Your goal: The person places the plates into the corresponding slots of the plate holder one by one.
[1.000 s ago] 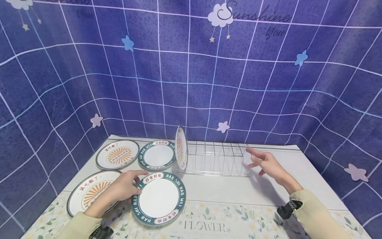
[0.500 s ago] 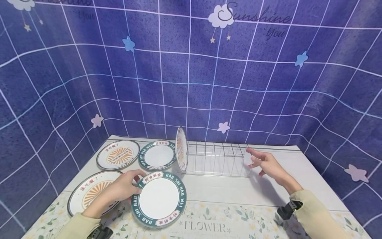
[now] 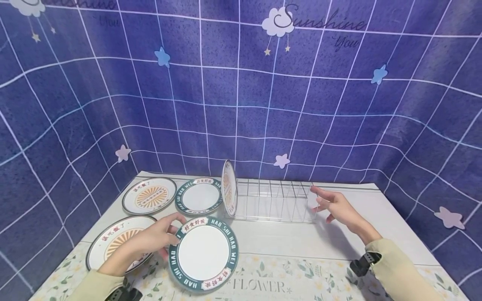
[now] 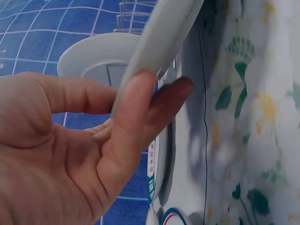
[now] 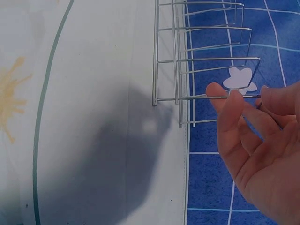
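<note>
My left hand [image 3: 150, 240] pinches the left edge of a white plate with a green lettered rim [image 3: 203, 254]. In the left wrist view, that plate's pale underside [image 4: 164, 42] is tilted and lifted off the table. My right hand [image 3: 339, 209] holds the right end of a wire dish rack [image 3: 275, 200]. Its thumb and fingers are around the end wire in the right wrist view, where the rack [image 5: 211, 60] shows its several bent dividers. A plate with an orange sunburst [image 3: 228, 188] stands upright in the rack's left end.
Left of the rack lie a second green-rimmed plate [image 3: 198, 195] and a sunburst plate [image 3: 149, 195]. Another sunburst plate [image 3: 113, 242] lies nearer, partly covered by my left forearm. A blue gridded curtain [image 3: 241, 104] rises behind and beside the table.
The green-rimmed plate in my left hand has shifted slightly to the right and toward me, turning a little. My right hand stays on the rack's end.
</note>
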Action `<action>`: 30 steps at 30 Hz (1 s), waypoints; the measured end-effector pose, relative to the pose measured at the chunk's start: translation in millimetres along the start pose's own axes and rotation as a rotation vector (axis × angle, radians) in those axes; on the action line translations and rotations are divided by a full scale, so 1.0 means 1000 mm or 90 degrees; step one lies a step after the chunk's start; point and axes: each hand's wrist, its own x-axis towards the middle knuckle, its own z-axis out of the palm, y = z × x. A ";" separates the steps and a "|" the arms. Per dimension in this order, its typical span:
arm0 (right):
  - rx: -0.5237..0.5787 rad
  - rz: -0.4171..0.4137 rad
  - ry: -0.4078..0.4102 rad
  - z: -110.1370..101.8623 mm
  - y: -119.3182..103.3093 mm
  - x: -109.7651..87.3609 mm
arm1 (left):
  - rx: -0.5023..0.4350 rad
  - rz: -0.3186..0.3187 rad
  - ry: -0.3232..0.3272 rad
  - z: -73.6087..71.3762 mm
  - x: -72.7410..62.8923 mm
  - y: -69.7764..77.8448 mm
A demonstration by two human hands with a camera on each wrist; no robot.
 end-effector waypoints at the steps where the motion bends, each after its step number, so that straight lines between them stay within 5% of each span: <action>1: -0.001 0.000 0.000 0.000 0.000 0.000 | -0.021 0.007 -0.019 0.000 -0.001 0.000; 22: -0.010 0.007 0.000 0.000 0.000 0.001 | -0.187 0.071 -0.121 0.012 -0.011 0.012; 30: -0.009 0.005 -0.001 0.000 0.001 0.000 | -0.201 0.080 -0.141 0.017 -0.015 0.024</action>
